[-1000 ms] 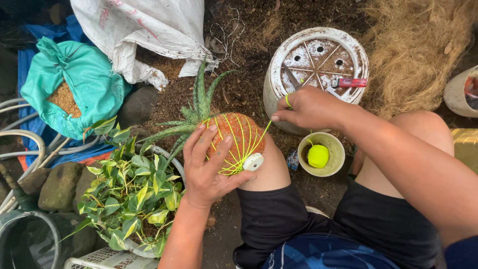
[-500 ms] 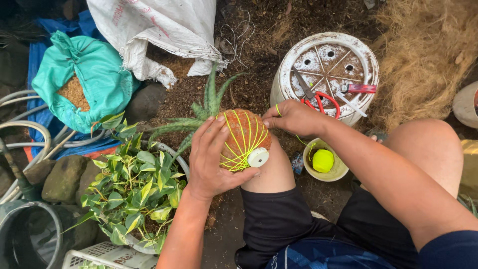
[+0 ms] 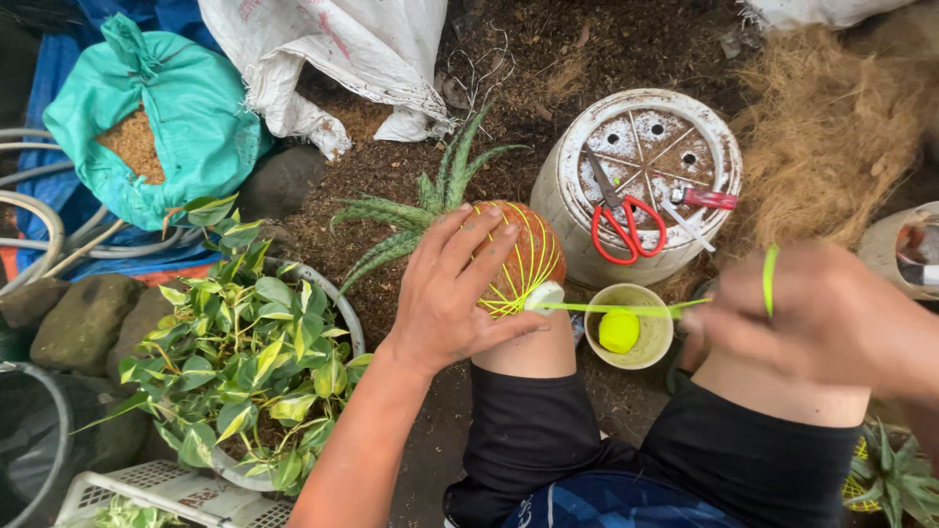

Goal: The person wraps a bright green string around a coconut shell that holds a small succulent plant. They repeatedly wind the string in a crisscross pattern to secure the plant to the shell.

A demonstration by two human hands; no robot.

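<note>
At frame centre I see my left hand (image 3: 452, 293) with its fingers spread and cupped around the moss ball (image 3: 523, 259), which rests on my knee with a spiky plant sticking out of it. At right, my blurred right hand (image 3: 831, 318) pinches the taut yellow-green string (image 3: 626, 308) that runs from the ball. Red scissors (image 3: 626, 223) lie on the upturned pot (image 3: 646, 181).

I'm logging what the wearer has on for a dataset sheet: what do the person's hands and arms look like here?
Both arms are bare to the edge of the picture: no sleeves, gloves or wristbands show. The left hand has no ring or watch that I can see, with short nails. The right hand is motion-blurred, so its fingers cannot be made out. Dark shorts cover the thighs.
</note>
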